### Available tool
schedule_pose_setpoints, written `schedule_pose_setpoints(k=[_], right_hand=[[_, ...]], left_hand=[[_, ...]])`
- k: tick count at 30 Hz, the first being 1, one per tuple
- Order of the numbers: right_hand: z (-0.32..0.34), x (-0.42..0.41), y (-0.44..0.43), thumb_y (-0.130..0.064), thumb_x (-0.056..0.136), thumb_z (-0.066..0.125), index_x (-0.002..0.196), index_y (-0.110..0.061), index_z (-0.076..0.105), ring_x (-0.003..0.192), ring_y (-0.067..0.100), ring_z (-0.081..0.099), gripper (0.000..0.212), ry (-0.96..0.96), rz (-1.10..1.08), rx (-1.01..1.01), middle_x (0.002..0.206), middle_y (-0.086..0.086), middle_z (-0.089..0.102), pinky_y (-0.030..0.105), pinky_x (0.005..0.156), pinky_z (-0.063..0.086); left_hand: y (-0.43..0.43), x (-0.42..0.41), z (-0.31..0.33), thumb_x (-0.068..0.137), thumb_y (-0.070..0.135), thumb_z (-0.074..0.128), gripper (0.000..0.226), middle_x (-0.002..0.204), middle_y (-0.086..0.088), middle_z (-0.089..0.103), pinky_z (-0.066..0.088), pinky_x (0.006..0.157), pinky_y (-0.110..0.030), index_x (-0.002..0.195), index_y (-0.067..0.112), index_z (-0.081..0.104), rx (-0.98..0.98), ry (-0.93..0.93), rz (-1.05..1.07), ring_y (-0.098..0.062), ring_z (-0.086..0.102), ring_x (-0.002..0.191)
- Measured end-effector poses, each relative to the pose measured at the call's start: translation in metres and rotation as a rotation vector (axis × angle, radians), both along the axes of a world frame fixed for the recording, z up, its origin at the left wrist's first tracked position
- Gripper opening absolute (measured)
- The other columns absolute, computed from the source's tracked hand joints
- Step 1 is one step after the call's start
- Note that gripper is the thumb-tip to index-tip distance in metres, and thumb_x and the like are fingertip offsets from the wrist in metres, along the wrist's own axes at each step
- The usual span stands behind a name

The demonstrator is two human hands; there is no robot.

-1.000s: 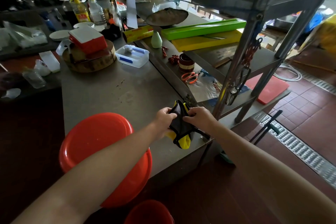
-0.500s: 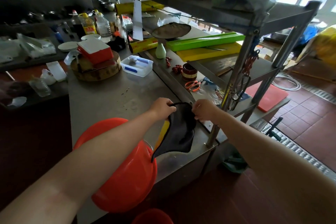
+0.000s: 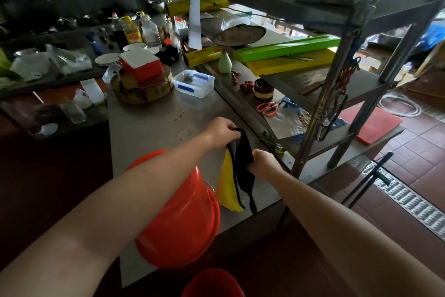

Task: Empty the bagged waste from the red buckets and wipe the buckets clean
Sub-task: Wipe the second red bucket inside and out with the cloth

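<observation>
While both arms reach in from the bottom of the frame, the left hand (image 3: 220, 129) pinches the top edge of a black and yellow cloth (image 3: 237, 176) with its fingers closed on the fabric, just above the frame's centre. The right hand (image 3: 263, 164) sits lower and to the right, its fingers curled shut around the middle of the same cloth, so the cloth hangs stretched between the two hands over the steel bench (image 3: 154, 125). Its yellow side faces left and its loose lower end droops toward the bench's near edge. A red bucket (image 3: 183, 222) lies upside down on the bench at lower centre, partly hidden by the left forearm and just beside the hanging cloth. A second red bucket (image 3: 212, 283) shows only its rim at the bottom edge, below the bench.
</observation>
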State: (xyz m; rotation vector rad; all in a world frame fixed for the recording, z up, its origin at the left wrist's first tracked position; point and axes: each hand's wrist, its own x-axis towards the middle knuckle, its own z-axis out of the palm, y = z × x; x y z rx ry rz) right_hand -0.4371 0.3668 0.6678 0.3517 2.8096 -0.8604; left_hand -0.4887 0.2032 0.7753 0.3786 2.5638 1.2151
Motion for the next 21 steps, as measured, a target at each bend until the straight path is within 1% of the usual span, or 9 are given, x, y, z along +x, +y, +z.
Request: schedule_pose_setpoints(k=[2,5,7,9,12,14,16,19,21], right_hand=[[-0.001,0.004,0.002,-0.035,0.087,0.062,0.085,-0.016,0.063,0.075,0.023,0.064,0.020,-0.030,-0.039,-0.016,0.084,0.003,0.066,0.032,0.066,0.054],[-0.003,0.011,0.011,-0.027,0.091,0.062,0.074,-0.013,0.061,0.064,0.021,0.062,0.022,-0.085,-0.077,0.007,0.072,0.003,0.063,0.027,0.056,0.046],[0.001,0.015,0.023,-0.023,0.093,0.062,0.078,-0.011,0.063,0.065,0.021,0.062,0.020,-0.104,-0.067,0.058,0.071,0.004,0.062,0.028,0.057,0.049],[0.011,0.017,0.036,-0.020,0.096,0.062,0.085,-0.008,0.065,0.065,0.020,0.064,0.016,-0.107,-0.052,0.071,0.076,0.006,0.065,0.032,0.064,0.057],[0.038,0.013,0.047,-0.022,0.092,0.072,0.081,-0.012,0.066,0.051,0.013,0.057,0.017,-0.064,-0.019,-0.099,0.068,0.004,0.064,0.027,0.056,0.051],[0.061,0.010,0.045,-0.023,0.091,0.074,0.089,-0.008,0.070,0.048,0.011,0.053,0.016,-0.077,-0.011,-0.278,0.067,0.005,0.063,0.022,0.051,0.045],[0.082,0.005,0.038,-0.018,0.093,0.072,0.095,-0.002,0.070,0.050,0.012,0.051,0.016,-0.099,-0.040,-0.482,0.066,0.007,0.061,0.023,0.051,0.043],[0.099,-0.001,0.026,-0.008,0.096,0.065,0.087,-0.001,0.066,0.054,0.016,0.050,0.011,-0.089,-0.080,-0.645,0.067,0.011,0.058,0.027,0.053,0.040],[0.104,-0.003,0.019,-0.005,0.095,0.064,0.090,0.001,0.066,0.054,0.016,0.051,0.008,-0.077,-0.088,-0.702,0.068,0.011,0.057,0.026,0.051,0.042]], left_hand=[[-0.004,-0.002,0.008,0.093,0.014,0.068,0.016,0.102,-0.022,0.071,0.062,0.079,-0.048,0.102,0.002,0.070,0.026,-0.008,0.029,-0.036,0.071,0.095],[-0.013,-0.006,0.015,0.093,0.017,0.068,0.015,0.100,-0.018,0.072,0.063,0.075,-0.042,0.102,0.005,0.071,0.013,-0.008,0.061,-0.031,0.072,0.090],[-0.021,-0.010,0.018,0.092,0.017,0.068,0.013,0.094,-0.015,0.072,0.064,0.072,-0.039,0.100,0.006,0.071,-0.019,0.012,0.086,-0.026,0.071,0.082],[-0.028,-0.013,0.019,0.091,0.016,0.069,0.013,0.088,-0.012,0.070,0.061,0.064,-0.033,0.097,0.004,0.071,-0.055,0.026,0.118,-0.023,0.068,0.073],[-0.033,-0.013,0.013,0.088,0.014,0.072,0.013,0.087,-0.013,0.070,0.062,0.065,-0.034,0.095,0.004,0.071,-0.063,-0.007,0.154,-0.024,0.068,0.074],[-0.030,-0.008,0.007,0.088,0.012,0.074,0.016,0.088,-0.014,0.070,0.063,0.072,-0.041,0.098,0.001,0.069,-0.007,-0.086,0.161,-0.026,0.069,0.077],[-0.022,0.000,0.002,0.090,0.010,0.073,0.017,0.089,-0.016,0.068,0.060,0.077,-0.044,0.100,-0.001,0.066,0.077,-0.182,0.160,-0.028,0.067,0.078],[-0.008,0.010,-0.001,0.095,0.009,0.067,0.007,0.090,-0.017,0.065,0.055,0.066,-0.034,0.092,0.006,0.061,0.239,-0.328,0.133,-0.024,0.065,0.075],[-0.001,0.016,0.000,0.097,0.008,0.063,0.011,0.085,-0.012,0.068,0.055,0.056,-0.025,0.087,0.010,0.060,0.323,-0.405,0.111,-0.017,0.067,0.066]])
